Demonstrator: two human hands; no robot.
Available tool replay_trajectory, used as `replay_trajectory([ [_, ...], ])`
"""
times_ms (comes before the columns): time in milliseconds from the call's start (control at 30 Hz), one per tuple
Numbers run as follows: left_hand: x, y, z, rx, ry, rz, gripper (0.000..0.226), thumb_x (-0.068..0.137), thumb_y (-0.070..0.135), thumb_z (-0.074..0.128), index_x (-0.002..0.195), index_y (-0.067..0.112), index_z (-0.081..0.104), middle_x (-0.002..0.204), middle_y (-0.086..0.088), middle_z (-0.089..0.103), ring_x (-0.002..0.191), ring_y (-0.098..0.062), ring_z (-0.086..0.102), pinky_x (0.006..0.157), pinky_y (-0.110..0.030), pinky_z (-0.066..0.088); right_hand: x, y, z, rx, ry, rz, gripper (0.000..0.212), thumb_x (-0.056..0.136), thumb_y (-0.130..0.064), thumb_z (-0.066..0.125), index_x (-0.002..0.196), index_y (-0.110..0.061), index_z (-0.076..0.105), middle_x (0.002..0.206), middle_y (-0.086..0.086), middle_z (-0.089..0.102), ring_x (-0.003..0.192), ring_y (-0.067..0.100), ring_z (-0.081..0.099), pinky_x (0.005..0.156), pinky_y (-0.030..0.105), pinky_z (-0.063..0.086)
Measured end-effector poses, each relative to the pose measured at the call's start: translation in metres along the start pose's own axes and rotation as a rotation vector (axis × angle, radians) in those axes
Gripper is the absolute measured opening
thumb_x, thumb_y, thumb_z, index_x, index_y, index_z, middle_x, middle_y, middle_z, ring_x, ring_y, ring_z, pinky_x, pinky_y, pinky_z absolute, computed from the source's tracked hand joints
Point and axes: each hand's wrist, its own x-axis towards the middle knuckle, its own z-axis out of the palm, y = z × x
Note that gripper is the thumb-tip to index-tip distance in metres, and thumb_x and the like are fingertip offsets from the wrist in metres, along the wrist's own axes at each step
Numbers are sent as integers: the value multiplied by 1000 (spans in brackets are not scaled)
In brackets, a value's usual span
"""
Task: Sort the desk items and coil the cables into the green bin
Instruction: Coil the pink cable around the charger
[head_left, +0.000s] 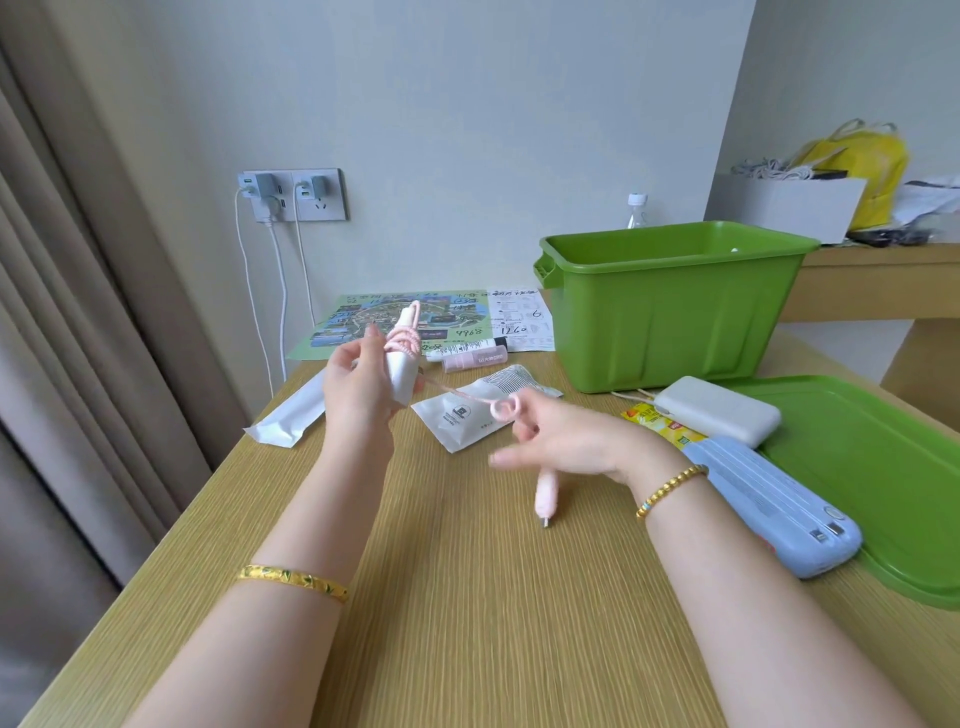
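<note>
Two hands: I saw both raised over the worktop (467, 597).
Left hand (358, 384): its grip was clamped round a white charger (402, 376) with pink cable (402, 343) coiled on top.
Right hand (561, 441): fingers curled, the cable's loose end looped round one fingertip (blurred); the pink plug (545, 496) hung below the palm.
Green bin (670, 306): upright at the far right, lid (872, 478) lying flat beside it.
Near the lid: a white power bank (719, 410) and a blue one (779, 506).
</note>
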Motion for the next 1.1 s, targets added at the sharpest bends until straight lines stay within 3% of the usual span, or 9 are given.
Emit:
replay_trajectory([
  [67,1,-5,0,145,21,37,17,92,35,51,84,20,53,76,0,60,36,-1,56,34,-12,38,6,1,-4,103,326,-69,22,87,-36,59,97,-18,51,89,-1,55,79,13,53,73,27,41],
  [133,0,-8,1,236,3,97,16,91,35,52,80,24,50,78,2,61,36,0,56,34,-13,40,9,1,-9,212,558,-167,24,88,-35,57,83,-12,55,67,-3,47,60,9,42,53,20,31],
  [333,2,-8,1,461,52,279,15,91,39,50,83,27,50,76,9,61,72,-15,64,67,-36,48,9,1,-12,302,734,-318,39,90,-29,56,58,-17,39,53,-4,27,49,5,25,47,22,22],
  [467,3,-10,-5,614,98,403,18,93,39,48,79,28,46,57,18,60,60,7,54,56,-30,41,6,-2,-16,372,841,-367,40,97,-27,44,58,-15,43,45,-10,35,44,3,32,51,24,34],
  [633,4,-9,-5,833,10,427,15,93,39,46,88,25,51,70,15,54,70,-12,53,52,-25,32,6,-2,-18,683,770,-363,38,99,-27,39,66,-15,52,35,-12,30,35,3,25,40,20,25],
  [767,-8,-8,1,1044,-412,476,21,91,35,47,103,36,64,85,10,71,87,-12,64,72,-30,51,5,3,-24,716,660,-345,36,101,-24,34,86,-5,61,36,-9,33,32,3,27,41,20,27],
  [867,-27,-14,10,1263,-637,593,35,89,42,51,123,48,53,82,13,66,87,-12,62,78,-31,50,4,3,-20,651,498,-360,34,100,-24,35,91,-9,64,36,-9,31,33,4,26,39,17,29],
  [967,-32,-16,15,1152,-655,586,44,88,46,53,129,39,43,80,10,62,72,-17,57,69,-30,45,2,-1,-16,598,353,-393,33,99,-25,37,91,-8,65,37,-10,31,35,4,26,38,17,30],
  [1100,-25,-15,13,968,-656,580,16,93,36,48,102,39,62,72,9,59,69,-19,55,66,-33,43,0,-3,-17,525,350,-383,33,99,-24,37,89,-7,64,39,-9,34,35,5,28,38,17,29],
])
